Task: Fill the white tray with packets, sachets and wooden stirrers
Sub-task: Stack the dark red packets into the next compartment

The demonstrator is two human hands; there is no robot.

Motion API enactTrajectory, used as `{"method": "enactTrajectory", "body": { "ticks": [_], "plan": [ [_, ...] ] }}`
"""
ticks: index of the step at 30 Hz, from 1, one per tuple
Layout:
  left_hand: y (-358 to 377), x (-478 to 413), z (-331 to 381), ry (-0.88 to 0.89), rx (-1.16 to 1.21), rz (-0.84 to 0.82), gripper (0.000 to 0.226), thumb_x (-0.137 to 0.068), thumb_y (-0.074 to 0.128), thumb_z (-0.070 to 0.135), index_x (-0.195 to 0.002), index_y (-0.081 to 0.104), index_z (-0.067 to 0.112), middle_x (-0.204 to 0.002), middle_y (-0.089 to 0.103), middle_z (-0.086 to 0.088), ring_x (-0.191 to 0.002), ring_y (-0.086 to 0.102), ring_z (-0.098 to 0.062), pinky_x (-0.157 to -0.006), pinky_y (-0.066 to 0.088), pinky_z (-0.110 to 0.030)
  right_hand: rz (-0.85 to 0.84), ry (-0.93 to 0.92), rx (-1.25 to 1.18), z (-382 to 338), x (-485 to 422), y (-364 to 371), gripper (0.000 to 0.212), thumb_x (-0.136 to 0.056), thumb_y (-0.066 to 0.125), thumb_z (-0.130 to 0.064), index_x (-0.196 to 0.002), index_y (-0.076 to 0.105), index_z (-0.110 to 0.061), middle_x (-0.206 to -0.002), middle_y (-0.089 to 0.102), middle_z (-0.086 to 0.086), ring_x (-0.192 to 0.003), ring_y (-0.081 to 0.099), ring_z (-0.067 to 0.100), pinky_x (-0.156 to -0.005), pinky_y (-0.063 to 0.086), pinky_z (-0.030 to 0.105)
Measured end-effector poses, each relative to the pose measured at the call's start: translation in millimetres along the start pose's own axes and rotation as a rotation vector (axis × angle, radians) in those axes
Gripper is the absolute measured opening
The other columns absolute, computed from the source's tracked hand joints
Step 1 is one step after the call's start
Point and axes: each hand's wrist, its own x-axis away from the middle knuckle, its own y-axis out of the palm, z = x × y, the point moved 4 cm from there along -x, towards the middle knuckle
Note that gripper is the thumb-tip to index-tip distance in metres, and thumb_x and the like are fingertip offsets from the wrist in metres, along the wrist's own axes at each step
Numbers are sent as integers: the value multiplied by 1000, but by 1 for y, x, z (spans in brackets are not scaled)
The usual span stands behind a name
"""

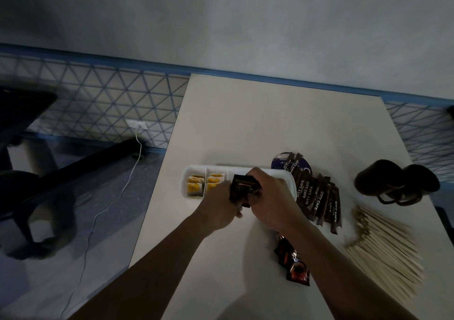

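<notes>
2 hands [222, 205] [269, 198] gripping dark packets [243, 188], over white tray [188, 184]

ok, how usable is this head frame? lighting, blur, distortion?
Head view: dim and underexposed overall, with no glare and only faint soft shadows on the table under the forearms. The wide angle bows the blue wall trim. At the right edge the wooden stirrers are smeared by blur. The City Cafe sachets are legible, but the dark packets over the white tray are too dark to read.
</notes>
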Motion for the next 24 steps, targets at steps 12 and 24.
{"method": "enactTrajectory", "body": {
  "ticks": [12,24],
  "plan": [
    [-52,-17,5,159,-478,306,64,-75,77,25,-132,48,20,-125,50,-6,-114,48,-25,-96,43,-36,-59,5,133,9,-53,-9,20,-76,78,-14,-93,70,-21,-82,70,-1,-83,65,19,-75,57,38],
    [-43,-31,-21,47,-864,110,116,-65,81,54,-152,12,21,-158,15,-6,-147,1,-39,-119,5,-52,-180,-13,325,6,-80,21,13,-79,65,-10,-90,64,-17,-81,65,2,-77,57,23,-55,35,25]
  ]
}}
